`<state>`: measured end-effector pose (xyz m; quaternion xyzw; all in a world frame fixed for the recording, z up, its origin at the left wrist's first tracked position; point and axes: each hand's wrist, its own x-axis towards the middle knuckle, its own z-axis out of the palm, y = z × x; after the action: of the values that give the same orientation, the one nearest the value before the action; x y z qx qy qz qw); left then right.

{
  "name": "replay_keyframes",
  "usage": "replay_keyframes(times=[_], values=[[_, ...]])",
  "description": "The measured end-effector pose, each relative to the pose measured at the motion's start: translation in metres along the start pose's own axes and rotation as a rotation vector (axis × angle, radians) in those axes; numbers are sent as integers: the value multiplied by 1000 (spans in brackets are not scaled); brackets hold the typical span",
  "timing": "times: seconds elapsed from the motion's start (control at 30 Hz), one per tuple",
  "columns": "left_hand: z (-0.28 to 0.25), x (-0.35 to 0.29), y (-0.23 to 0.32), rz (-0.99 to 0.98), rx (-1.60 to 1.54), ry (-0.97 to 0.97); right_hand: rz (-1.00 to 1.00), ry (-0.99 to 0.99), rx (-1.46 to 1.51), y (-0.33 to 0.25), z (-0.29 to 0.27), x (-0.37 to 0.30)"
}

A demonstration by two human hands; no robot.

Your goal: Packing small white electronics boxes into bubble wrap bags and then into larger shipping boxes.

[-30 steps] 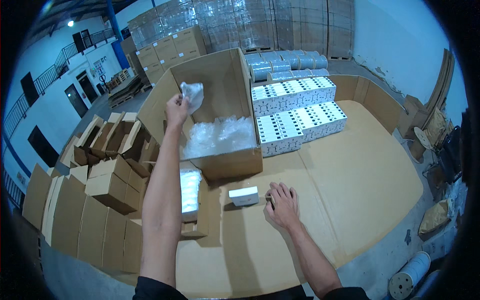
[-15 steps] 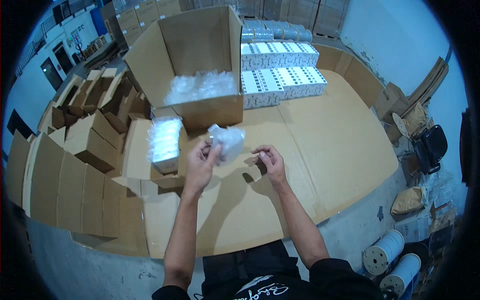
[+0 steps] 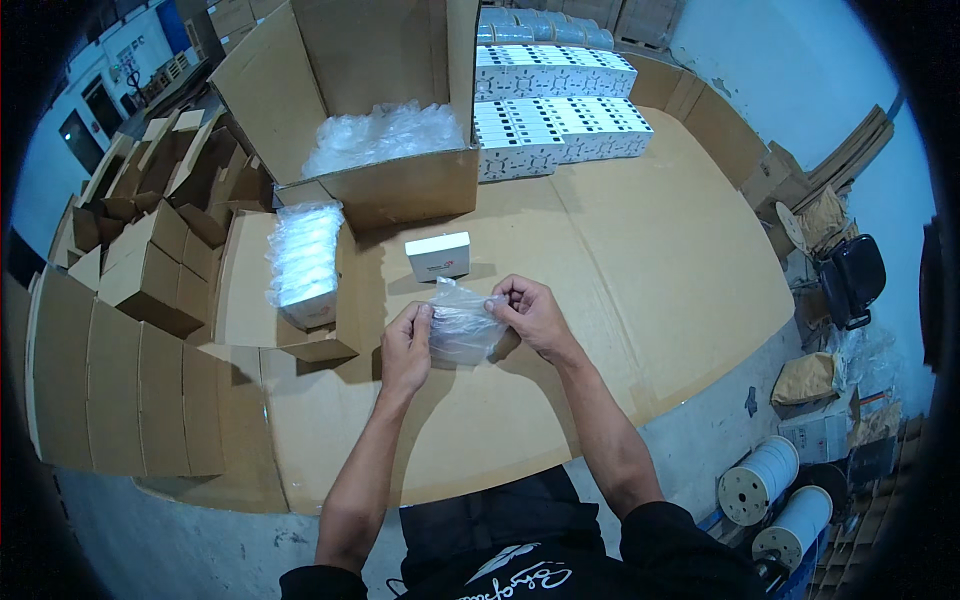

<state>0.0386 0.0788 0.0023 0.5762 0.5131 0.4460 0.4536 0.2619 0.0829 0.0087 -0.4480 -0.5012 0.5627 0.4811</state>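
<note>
Both hands sit over the worktop (image 3: 640,280), in from the middle of its near edge. Left hand (image 3: 405,350) pinches one side of a clear plastic bag (image 3: 462,335), right hand (image 3: 537,315) pinches the upper other side; grips narrow, thumbs against fingers. Two-sided hold probably keeps the thin film stretched; one hand alone would likely let it sag. Can't tell if the bag's mouth is parted.

Small white box (image 3: 438,258) stands on a long narrow side just beyond the bag, toward the far edge, touched by neither hand. Probably there for short reach. Shallow open carton (image 3: 348,290) sits toward the left edge with a row of film-wrapped boxes (image 3: 304,260); tight packing likely keeps them upright. Large open carton (image 3: 400,193) at the far left holds a heap of clear film (image 3: 385,138); its walls seem to contain the loose stuff. Patterned white boxes (image 3: 520,155) line the far edge to its right, in close rows.

Versus half a second ago: there the bag is in the left hand only, right hand empty beside it. Now both grip it, and the small box, hidden then, shows.
</note>
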Motion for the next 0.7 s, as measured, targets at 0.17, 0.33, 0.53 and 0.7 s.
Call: replay_keyframes(times=[0.17,0.33,0.53,0.7], values=[[-3,5,6,42,-55,84,11,-65,44,-6,-1,3],[-1,7,18,-62,-343,-29,-20,-105,111,-7,1,4],[-3,12,4,-56,-134,55,30,-169,134,-13,10,4],[0,10,13,-47,-189,215,-31,-138,131,-15,1,2]])
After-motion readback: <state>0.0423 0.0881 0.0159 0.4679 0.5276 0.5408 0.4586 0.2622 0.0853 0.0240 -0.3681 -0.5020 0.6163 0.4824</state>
